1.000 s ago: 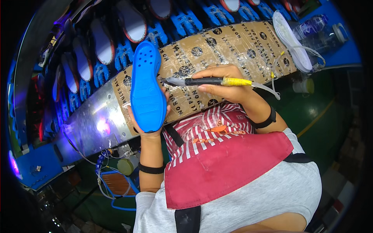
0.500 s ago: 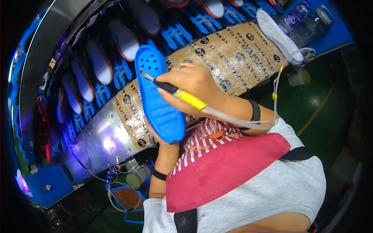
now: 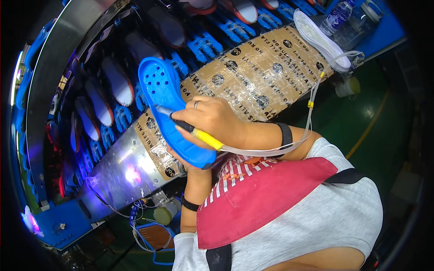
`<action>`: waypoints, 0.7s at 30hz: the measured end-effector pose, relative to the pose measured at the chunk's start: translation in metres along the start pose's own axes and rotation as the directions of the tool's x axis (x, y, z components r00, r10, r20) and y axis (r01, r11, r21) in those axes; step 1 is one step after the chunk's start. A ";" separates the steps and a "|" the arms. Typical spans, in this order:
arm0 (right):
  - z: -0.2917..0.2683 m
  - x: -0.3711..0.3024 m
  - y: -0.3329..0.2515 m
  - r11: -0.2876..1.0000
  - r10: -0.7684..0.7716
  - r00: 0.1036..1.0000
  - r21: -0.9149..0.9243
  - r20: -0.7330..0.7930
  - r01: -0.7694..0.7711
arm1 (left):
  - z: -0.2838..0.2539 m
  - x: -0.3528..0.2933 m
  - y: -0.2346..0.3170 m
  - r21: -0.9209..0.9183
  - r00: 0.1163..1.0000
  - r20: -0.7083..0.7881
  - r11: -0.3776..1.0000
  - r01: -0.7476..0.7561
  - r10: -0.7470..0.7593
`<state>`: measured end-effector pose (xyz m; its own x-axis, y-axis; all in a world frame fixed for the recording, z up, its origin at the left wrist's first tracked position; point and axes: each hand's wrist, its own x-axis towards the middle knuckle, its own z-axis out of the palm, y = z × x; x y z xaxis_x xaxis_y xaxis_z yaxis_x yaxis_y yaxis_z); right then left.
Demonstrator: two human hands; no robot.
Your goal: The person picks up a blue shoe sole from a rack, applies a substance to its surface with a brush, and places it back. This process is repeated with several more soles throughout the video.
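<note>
A blue shoe sole (image 3: 159,97) lies tilted in my left hand (image 3: 176,158), its inner face up, with several round holes at the far end and ridges at the near end. My left fingers are mostly hidden beneath its near half. My right hand (image 3: 211,118) pinches a pen-like brush (image 3: 183,126) with a black grip, a yellow sleeve and a clear hose at its back. The pale tip of the brush meets the sole near its left edge, just below the holes.
Cardboard (image 3: 244,72) covers the bench ledge under my hands. Shoe uppers (image 3: 116,81) hang beyond it on blue holders (image 3: 205,46). At far right are a white sole (image 3: 318,40), a bottle (image 3: 338,17) and a clear jug (image 3: 361,25). The hose (image 3: 310,104) loops beside my right arm.
The brush tip has moved down along the sole's left edge, away from the holes. My right hand has come nearer, and the sole's far end has swung left.
</note>
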<state>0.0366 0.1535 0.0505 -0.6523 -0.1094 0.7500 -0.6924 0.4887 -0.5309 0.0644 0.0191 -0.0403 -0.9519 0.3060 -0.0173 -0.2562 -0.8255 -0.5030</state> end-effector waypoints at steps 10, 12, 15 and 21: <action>-0.006 -0.008 -0.007 0.979 -0.052 0.983 0.202 0.176 0.016 | 0.005 0.008 -0.004 0.863 0.987 0.143 0.498 -0.090 -0.068; -0.008 -0.011 -0.002 0.975 0.079 0.987 0.194 0.141 -0.106 | 0.011 0.008 -0.005 0.857 0.990 0.023 0.507 -0.090 0.138; 0.000 -0.023 -0.007 0.997 -0.021 0.969 0.076 0.246 0.002 | 0.012 0.011 -0.016 0.825 0.993 -0.008 0.562 -0.062 0.121; -0.015 -0.016 -0.007 0.851 -0.052 0.917 0.498 0.396 -0.166 | 0.025 0.013 -0.013 0.808 0.993 -0.003 0.585 -0.069 0.121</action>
<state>0.0559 0.1648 0.0482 -0.6839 -0.4685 0.5592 -0.6344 0.0035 -0.7730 0.0507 0.0219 -0.0120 -0.9755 0.2051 -0.0802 -0.2199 -0.8873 0.4054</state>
